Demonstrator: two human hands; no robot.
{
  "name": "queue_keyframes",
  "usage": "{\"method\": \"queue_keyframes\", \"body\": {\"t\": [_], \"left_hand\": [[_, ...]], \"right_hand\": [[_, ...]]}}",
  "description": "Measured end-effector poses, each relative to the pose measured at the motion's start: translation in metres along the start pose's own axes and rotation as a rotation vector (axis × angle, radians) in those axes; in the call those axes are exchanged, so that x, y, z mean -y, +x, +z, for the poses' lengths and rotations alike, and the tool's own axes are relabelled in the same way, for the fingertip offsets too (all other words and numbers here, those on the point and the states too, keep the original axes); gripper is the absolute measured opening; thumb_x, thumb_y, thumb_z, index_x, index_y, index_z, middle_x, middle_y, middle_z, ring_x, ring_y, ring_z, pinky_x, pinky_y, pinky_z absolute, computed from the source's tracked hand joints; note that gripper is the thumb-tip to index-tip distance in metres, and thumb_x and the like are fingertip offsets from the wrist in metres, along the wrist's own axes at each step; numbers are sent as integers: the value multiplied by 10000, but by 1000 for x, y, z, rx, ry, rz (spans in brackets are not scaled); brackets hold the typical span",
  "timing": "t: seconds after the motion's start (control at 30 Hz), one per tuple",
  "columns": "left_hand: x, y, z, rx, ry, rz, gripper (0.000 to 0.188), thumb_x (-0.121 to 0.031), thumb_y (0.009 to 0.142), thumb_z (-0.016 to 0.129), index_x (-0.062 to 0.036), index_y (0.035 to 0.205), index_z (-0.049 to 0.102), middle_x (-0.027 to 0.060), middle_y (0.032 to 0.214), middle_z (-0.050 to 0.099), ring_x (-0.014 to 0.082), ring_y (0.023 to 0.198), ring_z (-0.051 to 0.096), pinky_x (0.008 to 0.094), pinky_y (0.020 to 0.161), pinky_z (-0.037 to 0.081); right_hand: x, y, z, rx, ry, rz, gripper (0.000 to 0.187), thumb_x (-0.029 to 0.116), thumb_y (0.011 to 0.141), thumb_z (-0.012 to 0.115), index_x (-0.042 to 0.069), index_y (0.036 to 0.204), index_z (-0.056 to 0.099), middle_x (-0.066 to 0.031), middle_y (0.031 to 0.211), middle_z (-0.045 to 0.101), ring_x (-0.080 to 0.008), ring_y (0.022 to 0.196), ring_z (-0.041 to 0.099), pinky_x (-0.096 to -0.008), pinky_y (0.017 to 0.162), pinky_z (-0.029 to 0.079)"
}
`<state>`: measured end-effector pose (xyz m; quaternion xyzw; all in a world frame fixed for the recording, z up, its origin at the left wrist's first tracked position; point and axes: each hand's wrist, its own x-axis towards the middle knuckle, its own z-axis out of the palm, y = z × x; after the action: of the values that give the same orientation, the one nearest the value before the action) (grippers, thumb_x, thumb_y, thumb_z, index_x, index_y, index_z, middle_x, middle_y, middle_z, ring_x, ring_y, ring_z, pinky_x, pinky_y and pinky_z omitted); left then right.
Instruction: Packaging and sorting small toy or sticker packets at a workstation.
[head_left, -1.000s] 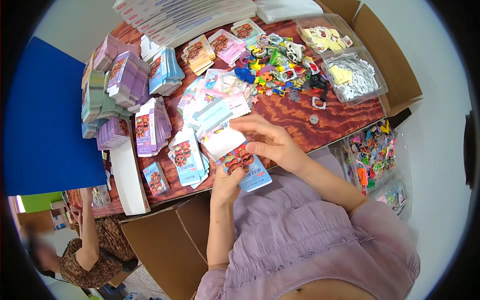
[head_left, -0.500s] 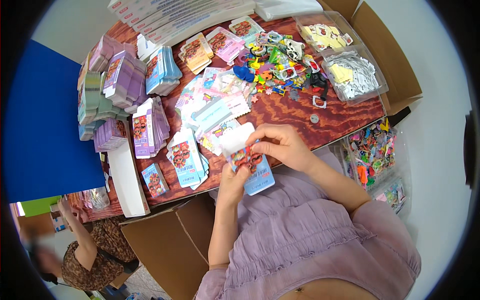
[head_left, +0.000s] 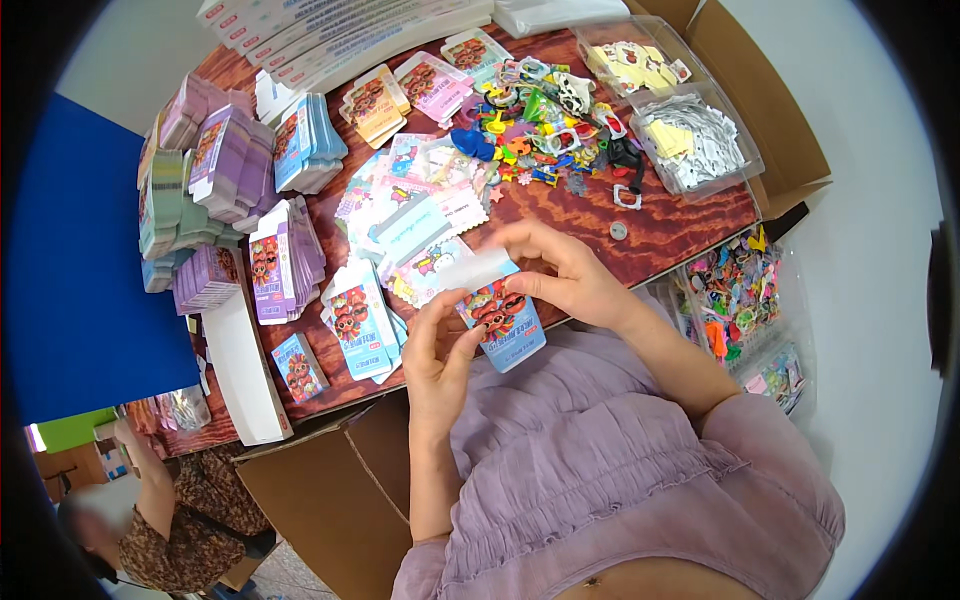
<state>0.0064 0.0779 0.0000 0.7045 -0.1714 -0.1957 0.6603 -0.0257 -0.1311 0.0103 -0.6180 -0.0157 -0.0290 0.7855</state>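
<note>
My left hand and my right hand together hold a small light-blue printed packet with a cartoon picture, just above the near edge of the brown wooden table. My right fingers pinch the packet's upper part, where a white flap sticks out to the left. The fingers of my left hand grip its left side. A loose heap of similar flat packets lies on the table just beyond my hands.
Stacks of purple and blue packets fill the table's left side. Small colourful toys lie at the back, beside clear trays in a cardboard box. A clear bin of toys stands at my right. Another person sits lower left.
The blue packet has moved slightly toward me and upright between both hands, and the white flap now stands out at its top. The person at lower left has shifted.
</note>
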Motion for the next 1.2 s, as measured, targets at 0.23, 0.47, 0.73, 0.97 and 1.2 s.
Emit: {"method": "queue_keyframes", "body": {"t": [0.23, 0.47, 0.73, 0.97, 1.2], "left_hand": [[-4, -1, 13, 17, 98, 38, 491, 101, 872, 615, -23, 1287, 385, 100, 1051, 586, 138, 923, 615, 265, 731, 532], [-6, 0, 10, 91, 93, -44, 548, 124, 847, 613, -34, 1313, 372, 111, 1057, 575, 158, 908, 620, 256, 732, 534], [-7, -1, 13, 80, -11, -110, 570, 112, 846, 628, -25, 1335, 371, 108, 1034, 602, 158, 888, 647, 274, 735, 534], [-7, 1, 14, 109, -16, -104, 656, 99, 852, 628, -32, 1427, 340, 89, 1006, 594, 142, 877, 626, 267, 754, 519], [-8, 0, 11, 149, 94, -62, 582, 91, 834, 635, -43, 1375, 465, 52, 986, 595, 113, 858, 601, 235, 711, 493]], "right_hand": [[-19, -7, -3, 12, -54, 46, 99, 50, 892, 660, 26, 971, 607, -32, 994, 642, -50, 859, 577, -233, 705, 475], [4, -6, 2, -129, -234, 159, 48, 32, 883, 666, -9, 873, 643, -12, 761, 650, -38, 698, 579, -218, 591, 454], [5, -3, -8, 5, -563, -61, 67, 54, 863, 669, -9, 880, 657, -23, 794, 676, -74, 722, 604, -265, 619, 475], [2, -9, -13, 62, -302, 61, 135, 70, 857, 669, -10, 965, 656, -49, 853, 691, -78, 778, 622, -267, 679, 490], [9, -14, -12, 31, -313, 119, 119, 70, 859, 672, 1, 955, 660, -41, 851, 671, -71, 784, 603, -258, 679, 484]]}}
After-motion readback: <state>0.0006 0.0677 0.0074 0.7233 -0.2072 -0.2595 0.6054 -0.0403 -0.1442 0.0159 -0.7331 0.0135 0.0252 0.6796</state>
